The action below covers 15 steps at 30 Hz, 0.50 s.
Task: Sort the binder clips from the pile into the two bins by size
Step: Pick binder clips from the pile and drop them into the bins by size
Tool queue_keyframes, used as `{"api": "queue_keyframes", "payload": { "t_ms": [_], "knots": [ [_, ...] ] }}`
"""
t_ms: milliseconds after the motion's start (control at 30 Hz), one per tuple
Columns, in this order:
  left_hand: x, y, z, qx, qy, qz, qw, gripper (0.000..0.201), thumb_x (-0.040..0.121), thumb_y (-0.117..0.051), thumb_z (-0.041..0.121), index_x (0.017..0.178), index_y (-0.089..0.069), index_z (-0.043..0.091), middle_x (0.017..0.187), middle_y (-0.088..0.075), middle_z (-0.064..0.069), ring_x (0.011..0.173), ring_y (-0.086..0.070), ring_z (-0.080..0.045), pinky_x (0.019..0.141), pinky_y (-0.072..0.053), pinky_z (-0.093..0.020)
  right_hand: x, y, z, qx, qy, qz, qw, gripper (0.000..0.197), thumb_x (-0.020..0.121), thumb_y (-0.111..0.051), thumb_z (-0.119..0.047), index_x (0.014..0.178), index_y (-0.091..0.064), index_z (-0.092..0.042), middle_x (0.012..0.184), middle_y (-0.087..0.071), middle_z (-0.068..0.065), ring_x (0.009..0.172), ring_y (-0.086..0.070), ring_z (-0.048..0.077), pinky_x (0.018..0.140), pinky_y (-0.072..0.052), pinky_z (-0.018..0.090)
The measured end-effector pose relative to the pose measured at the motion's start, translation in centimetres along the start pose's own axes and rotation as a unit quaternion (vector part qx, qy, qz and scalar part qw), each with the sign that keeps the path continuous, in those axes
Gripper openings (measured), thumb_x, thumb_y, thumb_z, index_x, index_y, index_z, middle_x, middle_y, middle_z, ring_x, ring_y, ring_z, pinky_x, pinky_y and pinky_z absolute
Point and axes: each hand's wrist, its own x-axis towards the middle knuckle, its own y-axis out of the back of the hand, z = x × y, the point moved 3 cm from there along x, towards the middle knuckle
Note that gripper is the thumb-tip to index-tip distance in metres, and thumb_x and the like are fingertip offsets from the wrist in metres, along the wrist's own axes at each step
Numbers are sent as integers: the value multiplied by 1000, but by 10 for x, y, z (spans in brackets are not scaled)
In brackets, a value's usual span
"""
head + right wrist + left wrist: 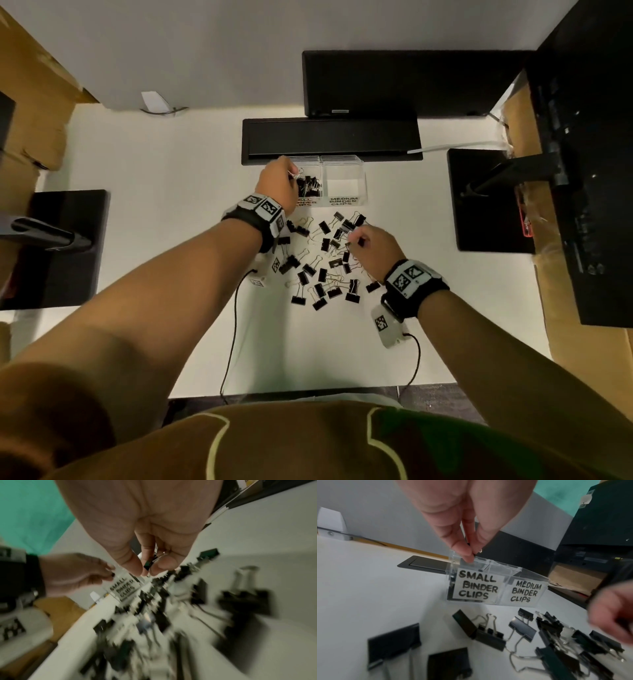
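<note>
Head view: left hand point(278, 185) pinches a clip point(471, 550) over the small bin point(306, 181) to drop it; right hand point(373, 247) pinches another clip point(147, 564), probably small, above the pile point(325, 260).

Pile of binder clips point(154, 622) motion-blurred in right wrist view; small-bin label point(306, 202) half hidden behind left hand point(277, 186)

Before you: two clear plastic bins point(343, 171) side by side, roughly forty black metal binder clips point(322, 263) loose in the pile, two hands each pinching one clip
</note>
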Motion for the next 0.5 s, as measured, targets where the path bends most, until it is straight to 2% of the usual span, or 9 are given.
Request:
{"api": "queue_keyframes", "payload": {
  "t_ms": [33,100,133,200,267,333,433,500],
  "knots": [
    [0,0,0,10,1,-12,1000,24,89,-44,-2,107,-57,7,112,-61,-14,87,-58,-23,75,-45,-28,5,5,-9,8,2,4,1000,18,90,-54,-16,105,-62,-14,111,-64,-3,91,-57,6,84,-47,22],
    [-2,-2,-1,20,-10,-32,999,30,89,-45,-3,114,-56,8,119,-58,-14,99,-59,-26,84,-47,-30,19,16,-31,19,17,4,1000,21,92,-51,-14,111,-60,-14,104,-62,-7,82,-52,0,83,-48,23],
    [-5,-3,-1,18,-19,-33,999,32,88,-45,-3,116,-56,8,122,-56,-14,103,-59,-27,90,-48,-32,26,21,-42,24,24,6,999,23,92,-50,-12,112,-60,-13,102,-61,-7,83,-53,1,86,-48,26],
    [-14,-4,-1,9,-41,-26,999,31,87,-47,-1,115,-58,8,122,-55,-13,103,-57,-25,95,-46,-32,42,27,-63,22,35,10,999,26,92,-47,-8,113,-61,-13,114,-62,0,95,-56,10,92,-49,30],
    [-26,-8,-1,5,-61,-16,998,26,86,-50,0,109,-59,8,115,-54,-11,95,-56,-22,91,-47,-30,58,27,-81,2,45,9,999,30,92,-46,-4,117,-60,-14,123,-60,3,103,-58,16,89,-48,28],
    [-41,-16,-3,7,-72,-24,997,19,85,-52,2,101,-59,11,108,-52,-7,88,-54,-18,85,-47,-27,72,22,-94,-30,54,-4,998,36,92,-44,0,121,-58,-16,123,-60,5,101,-60,18,83,-50,26],
    [-62,-32,-7,30,-94,-70,993,13,86,-53,3,92,-60,12,99,-49,-2,84,-52,-15,84,-49,-28,85,17,-102,-62,61,-43,995,43,90,-42,3,126,-54,-17,121,-59,6,101,-61,21,80,-52,29],
    [-72,-43,-11,49,-115,-115,986,16,86,-53,2,91,-64,11,97,-52,-5,85,-54,-18,83,-50,-31,88,19,-99,-57,63,-55,995,46,89,-39,5,126,-55,-17,123,-58,5,106,-59,21,83,-52,30]
  ]
}}
